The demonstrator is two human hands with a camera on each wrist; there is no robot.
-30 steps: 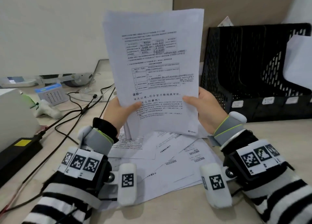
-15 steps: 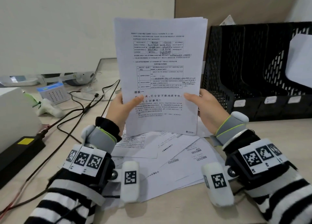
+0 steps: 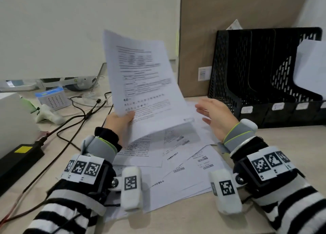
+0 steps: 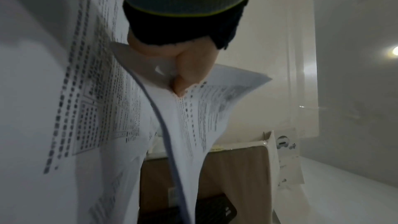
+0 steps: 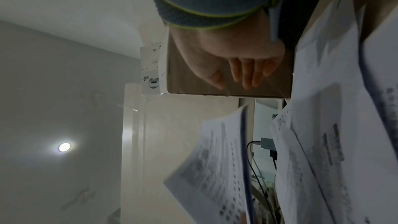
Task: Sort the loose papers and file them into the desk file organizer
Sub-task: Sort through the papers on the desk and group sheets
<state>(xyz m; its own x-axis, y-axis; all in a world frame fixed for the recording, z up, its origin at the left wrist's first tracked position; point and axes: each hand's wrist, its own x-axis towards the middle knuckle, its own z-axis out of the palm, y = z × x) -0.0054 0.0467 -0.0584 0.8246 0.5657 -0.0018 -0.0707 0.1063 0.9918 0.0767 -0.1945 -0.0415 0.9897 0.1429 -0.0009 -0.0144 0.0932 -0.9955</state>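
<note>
My left hand (image 3: 121, 118) pinches the lower left edge of a thin stack of printed sheets (image 3: 141, 82), which tilts left and sags at its free right corner. The left wrist view shows my thumb (image 4: 189, 74) pressed onto the held sheets (image 4: 204, 105). My right hand (image 3: 213, 113) hovers just right of the stack with fingers straight, holding nothing; its fingers (image 5: 247, 72) show apart from the paper. Loose papers (image 3: 176, 165) lie spread on the desk below both hands. The black mesh file organizer (image 3: 264, 78) stands at the back right, with a white sheet (image 3: 312, 66) in its far right slot.
A brown cardboard box (image 3: 211, 30) stands against the wall behind the organizer. Black cables (image 3: 75, 120) run across the desk's left side to a black power brick (image 3: 19, 156). A small blue calendar (image 3: 53, 99) and a white box (image 3: 12, 120) sit at the left.
My right hand has let go of the stack and drawn away to the right. The stack, now held by the left hand alone, has tilted left and dropped lower.
</note>
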